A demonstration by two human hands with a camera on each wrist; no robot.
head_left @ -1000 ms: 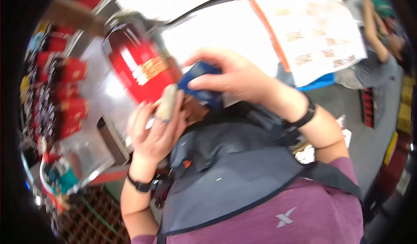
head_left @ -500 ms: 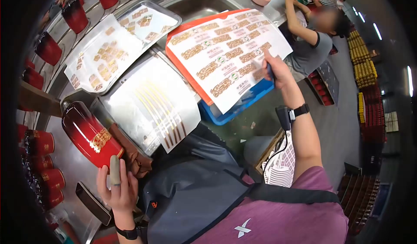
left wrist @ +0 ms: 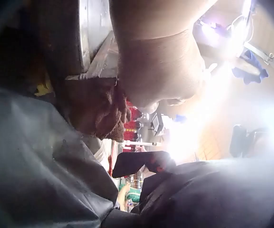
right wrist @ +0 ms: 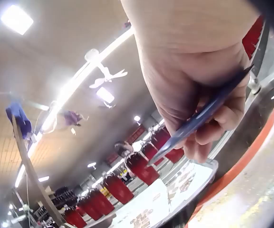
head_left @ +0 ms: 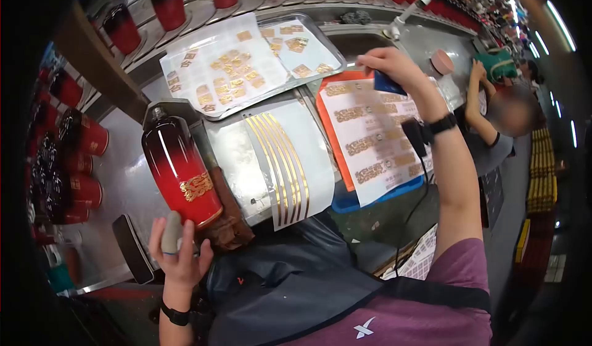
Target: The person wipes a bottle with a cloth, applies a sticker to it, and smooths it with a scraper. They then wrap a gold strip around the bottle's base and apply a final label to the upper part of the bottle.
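In the head view, my right hand (head_left: pixel 401 72) pinches a flat blue scraper (head_left: pixel 387 84) above the upper part of a white sheet printed with gold designs (head_left: pixel 376 133). The right wrist view shows the thin blue blade (right wrist: pixel 203 116) edge-on, with fingers of my right hand (right wrist: pixel 201 95) curled by it. A red bottle with a black top and a gold emblem (head_left: pixel 176 161) lies tilted at the left. By its base is my left hand (head_left: pixel 179 250), fingers spread and one in a pale cover; whether they touch it is unclear.
White paper with gold strips (head_left: pixel 287 161) lies between bottle and printed sheet. Behind is a metal tray (head_left: pixel 336 53) with gold stickers; red-black bottles (head_left: pixel 166 7) line the back. A dark phone-like object (head_left: pixel 132 247) and brown cloth (head_left: pixel 231 223) lie nearby. Another person (head_left: pixel 490 118) is at right.
My right hand has gone from beside my left hand to the printed sheet, then toward its upper edge, still holding the scraper. My left hand stays near the bottle's base. The head view has shifted.
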